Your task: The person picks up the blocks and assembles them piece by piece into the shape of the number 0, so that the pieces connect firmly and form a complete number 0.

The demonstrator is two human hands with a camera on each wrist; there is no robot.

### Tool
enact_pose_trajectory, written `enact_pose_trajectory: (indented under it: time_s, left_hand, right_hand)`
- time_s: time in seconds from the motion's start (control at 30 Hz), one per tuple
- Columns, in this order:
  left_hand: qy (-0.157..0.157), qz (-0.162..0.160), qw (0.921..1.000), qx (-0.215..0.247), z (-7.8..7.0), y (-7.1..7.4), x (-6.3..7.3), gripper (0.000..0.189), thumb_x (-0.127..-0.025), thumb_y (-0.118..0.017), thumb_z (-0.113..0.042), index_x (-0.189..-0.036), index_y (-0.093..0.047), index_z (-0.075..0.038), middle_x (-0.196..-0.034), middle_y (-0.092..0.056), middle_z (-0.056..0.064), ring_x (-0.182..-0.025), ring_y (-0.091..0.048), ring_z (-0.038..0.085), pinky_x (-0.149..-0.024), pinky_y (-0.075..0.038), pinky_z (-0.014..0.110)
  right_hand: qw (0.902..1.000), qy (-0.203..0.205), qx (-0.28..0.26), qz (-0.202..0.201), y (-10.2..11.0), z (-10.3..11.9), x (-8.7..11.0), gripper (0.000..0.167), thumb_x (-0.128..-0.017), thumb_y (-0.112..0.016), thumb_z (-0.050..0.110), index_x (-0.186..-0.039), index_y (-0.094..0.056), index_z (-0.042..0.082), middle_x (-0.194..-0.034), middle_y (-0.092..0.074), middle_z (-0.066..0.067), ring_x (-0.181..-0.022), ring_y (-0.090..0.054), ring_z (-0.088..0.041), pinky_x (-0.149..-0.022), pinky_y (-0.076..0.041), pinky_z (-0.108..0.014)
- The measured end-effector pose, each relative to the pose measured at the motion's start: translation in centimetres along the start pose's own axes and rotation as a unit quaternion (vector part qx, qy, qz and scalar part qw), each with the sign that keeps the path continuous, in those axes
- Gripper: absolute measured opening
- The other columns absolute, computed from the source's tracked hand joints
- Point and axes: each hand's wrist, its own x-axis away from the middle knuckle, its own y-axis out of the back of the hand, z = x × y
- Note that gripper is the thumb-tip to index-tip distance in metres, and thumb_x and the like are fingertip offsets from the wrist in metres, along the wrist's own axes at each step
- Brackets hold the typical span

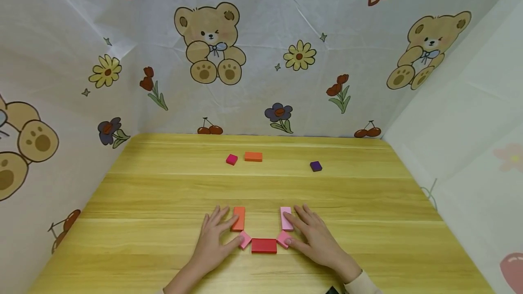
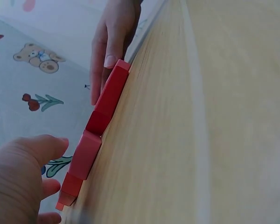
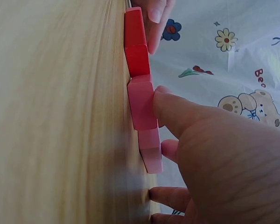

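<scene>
Resting on the table (image 1: 367, 198), we have both hands at a U of 5 blocks near the near edge, its open side facing the far edge. Our left hand (image 1: 215, 238) is spread wide and grips nothing; its index fingertip touches the orange block (image 1: 239, 212), and its thumb is at the left pink block (image 1: 245, 239), though we cannot tell whether it presses. Our right hand (image 1: 314, 237) is also spread, gripping nothing, with its index finger on the light pink block (image 1: 286, 210) and its thumb touching the right pink block (image 1: 282, 237). Between the 2 small pink blocks lies the red block (image 1: 263, 245), with their corners at its ends.

Inside the U we see a strip of wood between its 2 upright arms, and a broader stretch beyond it toward 3 more blocks near the far edge: a magenta block (image 1: 231, 159) just beside a long orange block (image 1: 253, 157), and a purple block (image 1: 316, 166) well apart to the right. To either side, our hands have wide wood before the side edges.

On the backdrop (image 1: 261, 80) we read "Bear" 2 times, each with a heart outline. We find the blocks' visible faces plain.
</scene>
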Motion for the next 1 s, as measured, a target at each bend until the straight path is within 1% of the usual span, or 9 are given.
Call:
enact_pose_trajectory:
  time_s: [0.23, 0.57, 0.73, 0.87, 1.0]
  left_hand:
    - [-0.006, -0.003, 1.0000, -0.004, 0.21, -0.19, 0.03, 0.055, -0.080, -0.077, -0.041, -0.124, -0.068, -0.009, -0.138, -0.057, 0.015, -0.140, -0.035, 0.045, -0.111, -0.013, 0.072]
    - [-0.009, -0.002, 1.0000, -0.001, 0.35, -0.26, 0.03, 0.054, -0.080, -0.078, -0.040, -0.123, -0.069, -0.009, -0.138, -0.057, 0.015, -0.140, -0.034, 0.045, -0.111, -0.013, 0.072]
    - [-0.008, 0.000, 1.0000, -0.003, 0.34, -0.23, 0.00, 0.055, -0.079, -0.078, -0.041, -0.123, -0.068, -0.009, -0.138, -0.057, 0.015, -0.140, -0.034, 0.045, -0.111, -0.013, 0.072]
    - [-0.008, 0.001, 1.0000, -0.005, 0.36, -0.25, -0.01, 0.055, -0.079, -0.078, -0.041, -0.123, -0.069, -0.009, -0.138, -0.057, 0.015, -0.140, -0.035, 0.045, -0.111, -0.013, 0.071]
    - [-0.007, 0.000, 1.0000, -0.005, 0.36, -0.27, 0.00, 0.055, -0.079, -0.078, -0.040, -0.123, -0.069, -0.010, -0.138, -0.057, 0.015, -0.140, -0.035, 0.045, -0.112, -0.013, 0.071]
  right_hand:
    - [1.0000, -0.001, 0.002, 0.000, -0.04, -0.05, 0.05, 0.063, -0.091, -0.063, 0.049, -0.145, -0.050, 0.020, -0.150, -0.042, -0.022, -0.142, -0.030, -0.047, -0.110, -0.028, -0.065]
    - [1.0000, -0.003, 0.001, 0.004, -0.03, -0.09, 0.04, 0.063, -0.091, -0.063, 0.049, -0.145, -0.049, 0.020, -0.151, -0.042, -0.021, -0.142, -0.030, -0.047, -0.111, -0.027, -0.066]
    - [1.0000, 0.001, 0.000, -0.003, -0.11, -0.11, 0.05, 0.063, -0.091, -0.063, 0.049, -0.145, -0.049, 0.020, -0.150, -0.042, -0.022, -0.142, -0.031, -0.047, -0.110, -0.028, -0.066]
    - [0.9999, 0.002, -0.010, -0.012, -0.20, -0.16, 0.07, 0.061, -0.092, -0.063, 0.046, -0.145, -0.049, 0.020, -0.150, -0.042, -0.022, -0.141, -0.031, -0.048, -0.110, -0.028, -0.067]
    - [0.9995, -0.004, -0.029, -0.013, -0.22, -0.19, 0.07, 0.058, -0.093, -0.062, 0.044, -0.145, -0.050, 0.020, -0.150, -0.042, -0.021, -0.142, -0.029, -0.047, -0.110, -0.026, -0.067]
